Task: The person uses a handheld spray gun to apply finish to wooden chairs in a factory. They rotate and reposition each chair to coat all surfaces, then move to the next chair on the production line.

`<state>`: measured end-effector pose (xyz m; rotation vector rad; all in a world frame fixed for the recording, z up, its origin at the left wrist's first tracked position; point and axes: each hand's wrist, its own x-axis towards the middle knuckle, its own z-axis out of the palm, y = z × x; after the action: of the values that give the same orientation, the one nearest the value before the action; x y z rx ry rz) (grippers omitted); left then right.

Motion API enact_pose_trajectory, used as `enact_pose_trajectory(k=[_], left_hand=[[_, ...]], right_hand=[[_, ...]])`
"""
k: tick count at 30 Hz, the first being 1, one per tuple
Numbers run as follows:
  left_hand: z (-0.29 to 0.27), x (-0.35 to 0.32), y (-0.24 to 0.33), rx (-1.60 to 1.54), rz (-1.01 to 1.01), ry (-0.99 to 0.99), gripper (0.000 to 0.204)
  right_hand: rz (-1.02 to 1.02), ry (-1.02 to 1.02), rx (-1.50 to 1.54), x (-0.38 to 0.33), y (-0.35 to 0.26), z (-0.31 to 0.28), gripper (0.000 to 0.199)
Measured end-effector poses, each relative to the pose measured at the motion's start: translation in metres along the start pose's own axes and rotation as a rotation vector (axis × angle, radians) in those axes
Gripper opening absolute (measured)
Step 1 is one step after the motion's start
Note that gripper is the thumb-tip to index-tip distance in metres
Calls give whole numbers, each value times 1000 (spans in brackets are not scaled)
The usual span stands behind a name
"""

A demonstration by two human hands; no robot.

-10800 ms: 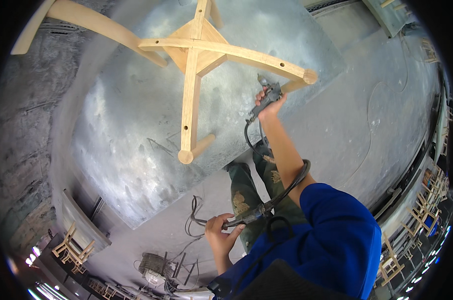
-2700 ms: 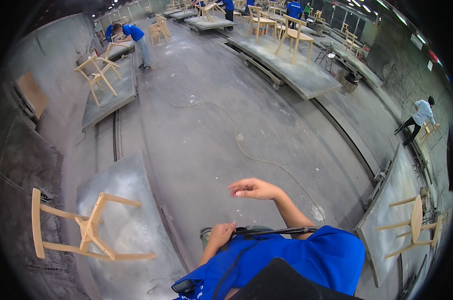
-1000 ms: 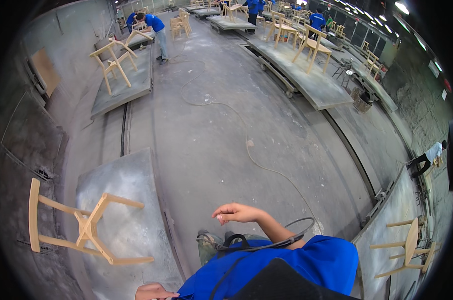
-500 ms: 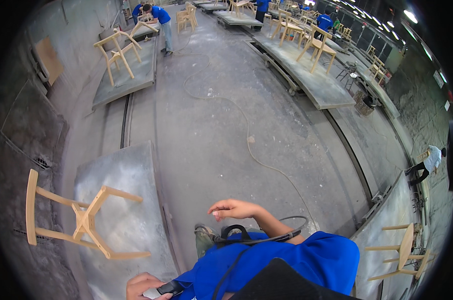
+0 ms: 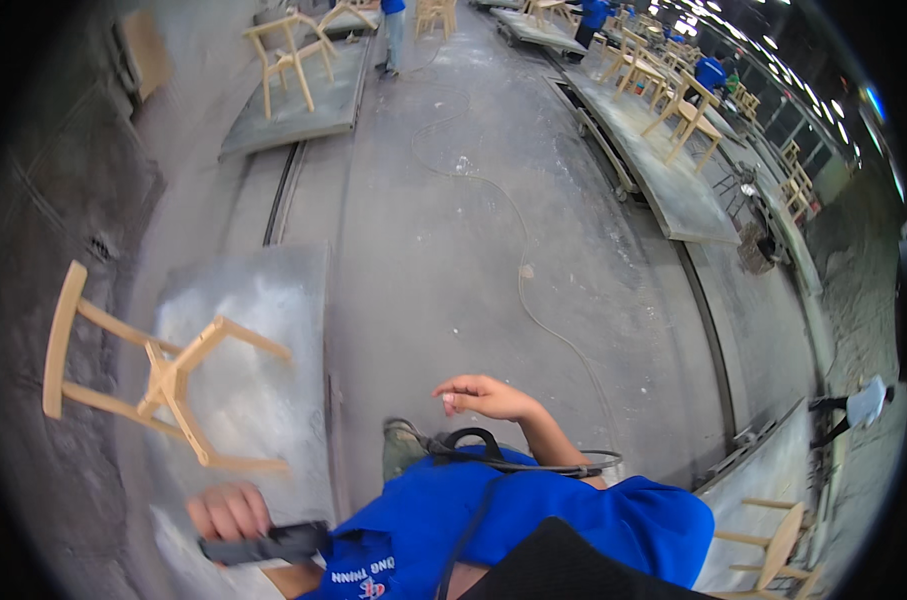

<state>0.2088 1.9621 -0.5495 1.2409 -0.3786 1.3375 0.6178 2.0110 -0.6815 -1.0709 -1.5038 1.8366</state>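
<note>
At the lower left my left hand (image 5: 228, 512) is raised near the grey platform, its bent fingers smeared by motion. A dark, bar-shaped thing (image 5: 263, 543) crosses by its wrist; whether it is strapped on or held cannot be made out. Just beyond this hand, a pale wooden chair frame (image 5: 168, 385) with no seat shows its curved back rail, crossed braces and legs. Hand and frame look apart. My right hand (image 5: 488, 397) hangs in front of my body over the floor, fingers loosely bent and apart, with nothing in it.
The grey platform (image 5: 263, 300) lies under the chair frame. More platforms (image 5: 693, 200) with wooden chairs stand ahead on both sides, between floor rails (image 5: 708, 320). A thin hose (image 5: 521, 280) winds along the floor. A person (image 5: 863, 405) bends at the far right; others work farther off.
My left hand has moved up and left, the dark thing with it. My right hand has shifted slightly up and right. The whole view has turned, so the chairs and platforms sit differently.
</note>
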Motion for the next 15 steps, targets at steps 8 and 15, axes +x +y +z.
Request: enact_pose_trajectory(k=[8, 15], left_hand=[[-15, -19, -50, 206, 236, 1143, 48], [-1, -6, -71, 414, 208, 1228, 45]], right_hand=[[7, -24, -34, 8, -21, -1, 32], [18, -51, -61, 17, -24, 10, 33]])
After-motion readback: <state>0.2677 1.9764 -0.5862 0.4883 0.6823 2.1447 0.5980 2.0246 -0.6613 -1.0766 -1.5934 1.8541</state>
